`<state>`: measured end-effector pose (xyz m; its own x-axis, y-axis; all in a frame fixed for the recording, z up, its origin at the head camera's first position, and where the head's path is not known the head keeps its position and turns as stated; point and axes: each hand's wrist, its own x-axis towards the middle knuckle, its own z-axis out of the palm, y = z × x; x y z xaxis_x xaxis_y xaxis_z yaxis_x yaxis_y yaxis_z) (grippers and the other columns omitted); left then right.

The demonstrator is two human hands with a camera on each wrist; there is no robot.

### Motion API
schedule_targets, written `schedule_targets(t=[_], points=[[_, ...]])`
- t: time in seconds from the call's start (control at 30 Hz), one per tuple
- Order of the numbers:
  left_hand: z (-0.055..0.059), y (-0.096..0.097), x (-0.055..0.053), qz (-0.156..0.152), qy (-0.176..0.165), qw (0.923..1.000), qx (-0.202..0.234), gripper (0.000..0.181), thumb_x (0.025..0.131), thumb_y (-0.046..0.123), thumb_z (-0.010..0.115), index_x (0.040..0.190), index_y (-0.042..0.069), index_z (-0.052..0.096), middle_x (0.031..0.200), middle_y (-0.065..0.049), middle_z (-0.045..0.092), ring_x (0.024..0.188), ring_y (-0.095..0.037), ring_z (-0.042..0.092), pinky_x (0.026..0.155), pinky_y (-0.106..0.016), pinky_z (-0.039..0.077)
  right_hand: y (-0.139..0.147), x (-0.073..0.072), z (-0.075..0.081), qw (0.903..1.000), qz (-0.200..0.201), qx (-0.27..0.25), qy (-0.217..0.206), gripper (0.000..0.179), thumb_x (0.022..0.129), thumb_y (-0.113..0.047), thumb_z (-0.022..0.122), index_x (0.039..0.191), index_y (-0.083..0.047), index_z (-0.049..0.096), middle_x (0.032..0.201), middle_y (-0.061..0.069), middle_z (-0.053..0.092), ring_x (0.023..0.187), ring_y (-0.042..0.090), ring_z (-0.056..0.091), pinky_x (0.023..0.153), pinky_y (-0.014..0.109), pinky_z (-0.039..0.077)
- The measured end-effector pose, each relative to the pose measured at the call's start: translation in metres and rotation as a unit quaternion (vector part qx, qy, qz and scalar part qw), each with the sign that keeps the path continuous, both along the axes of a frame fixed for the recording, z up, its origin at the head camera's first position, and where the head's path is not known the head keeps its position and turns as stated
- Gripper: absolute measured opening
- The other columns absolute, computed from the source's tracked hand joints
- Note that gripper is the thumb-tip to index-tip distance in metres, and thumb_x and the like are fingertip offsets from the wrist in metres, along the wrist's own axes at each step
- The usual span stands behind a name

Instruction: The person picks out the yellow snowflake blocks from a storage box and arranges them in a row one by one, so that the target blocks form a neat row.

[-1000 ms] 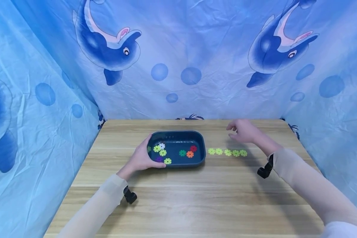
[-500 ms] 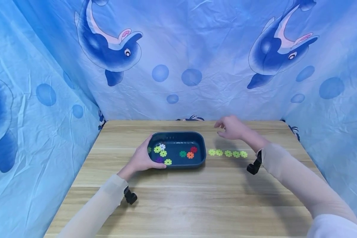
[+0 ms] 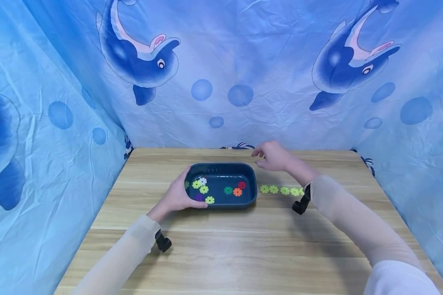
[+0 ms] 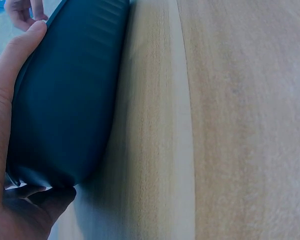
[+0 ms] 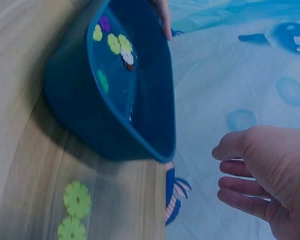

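Note:
A dark blue plastic basin [image 3: 230, 206] stands on the table; my left hand [image 3: 178, 195] grips its left end, thumb along the front rim. Inside lie small notched flower-shaped discs: several yellow-green ones, plus an orange disc [image 3: 237, 192], a red disc [image 3: 241, 185], a green disc [image 3: 227, 190], a purple disc [image 3: 199, 198] and a white disc [image 3: 203, 181]. To the right of the basin, several yellow-green discs [image 3: 273, 189] form a row on the wood. My right hand [image 3: 275, 157] hovers beyond the basin's far right corner, fingers loosely bent, holding nothing.
The wooden table [image 3: 221, 254] ends at the back against a blue cloth [image 3: 221, 61] printed with dolphins and bubbles. More of this cloth hangs along the left and right sides. A black wrist camera [image 3: 301, 204] partly covers the right end of the disc row.
My right hand has moved left from above the disc row toward the basin's far right corner. The left hand and the basin have stayed put.

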<state>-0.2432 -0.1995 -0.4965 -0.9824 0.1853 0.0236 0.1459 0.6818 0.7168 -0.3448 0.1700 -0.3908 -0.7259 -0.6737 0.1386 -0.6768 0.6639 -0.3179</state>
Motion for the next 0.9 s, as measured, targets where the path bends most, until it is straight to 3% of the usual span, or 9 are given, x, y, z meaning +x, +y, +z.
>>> schedule_targets(t=[0.9], points=[[-0.001,0.000,-0.001,0.004,0.000,1.0000,-0.008,0.152,0.057,0.058,0.102,0.171,0.010,0.014,0.173,-0.020,0.030,0.157,-0.044,0.035,0.126,-0.066,0.035,-0.082,0.009,-0.015,0.9973,0.071,0.013,-0.013,0.023,0.096,-0.015,0.075,0.116,-0.005,0.080,0.110,0.009,0.081,0.101,0.023,0.074,0.090,0.041,0.063]])
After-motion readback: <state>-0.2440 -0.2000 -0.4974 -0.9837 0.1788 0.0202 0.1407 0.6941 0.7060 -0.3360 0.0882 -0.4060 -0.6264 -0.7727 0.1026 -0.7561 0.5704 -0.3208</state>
